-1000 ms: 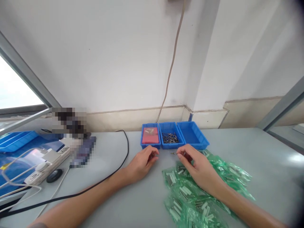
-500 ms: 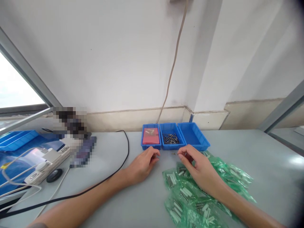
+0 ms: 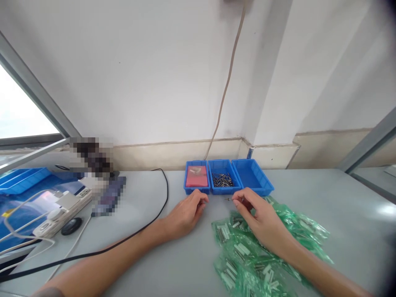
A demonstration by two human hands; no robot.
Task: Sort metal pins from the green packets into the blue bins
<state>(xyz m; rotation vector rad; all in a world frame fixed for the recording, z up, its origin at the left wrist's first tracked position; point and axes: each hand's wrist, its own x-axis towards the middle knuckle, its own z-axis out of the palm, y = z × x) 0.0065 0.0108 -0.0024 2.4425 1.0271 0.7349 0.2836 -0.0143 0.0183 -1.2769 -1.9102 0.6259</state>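
Note:
Between the thumb and fingertips of my right hand (image 3: 258,218) is a small metal screw (image 3: 228,199), its free end pointing left. This hand is just in front of the blue bins and above several green plastic bags (image 3: 244,251) that show white and metal pieces inside. My left hand (image 3: 185,214) rests on the table, fingers curled closed, near the front of the left blue bin (image 3: 197,191). Whether it holds anything is hidden. Many similar metal pieces (image 3: 222,180) lie in the middle blue bin (image 3: 225,191). Red sheets (image 3: 197,177) with a small clear packet fill the left bin.
A third blue bin (image 3: 253,173) stands at the right of the row. A black cable (image 3: 136,236) crosses over my left forearm. At the left are a power strip (image 3: 58,216) with plugs, a black mouse (image 3: 71,226) and a blue tray (image 3: 24,181). A wall closes off the back.
The view has shifted very slightly. Both hands keep almost the same pose; the screw in my right hand shows a little shorter at the fingertips.

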